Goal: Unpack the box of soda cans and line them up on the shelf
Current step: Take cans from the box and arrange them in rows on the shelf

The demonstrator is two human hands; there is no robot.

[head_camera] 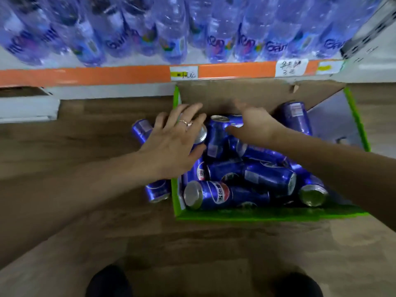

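Wooden floor (85, 221) stretches under us, and ahead stands a shelf (85, 75) with an orange edge strip and white price tags, loaded with clear water bottles (171, 35). Against its foot sits the cardboard box (235, 215), green-edged, its far flap (246, 95) standing up. We see blue soda cans (246, 174) heaped inside it, lying on their sides at all angles, with one can (296, 117) propped against the right of the flap. Two more cans lie on the floor just outside the box's left wall, one (140, 129) near the far corner and one (157, 190) near the front. Both our forearms reach forward and inward over the box. Our left hand (173, 142), a ring (185, 122) on one finger, is spread flat with fingers straight, hovering over the box's far left corner above a silver can top (201, 136); we cannot tell whether it touches. Our right hand (255, 123) is blurred, its fingers extended toward the flap over the cans at the back, holding nothing we can see. The hands are apart. Two dark shoes (107, 284) show at the bottom edge.
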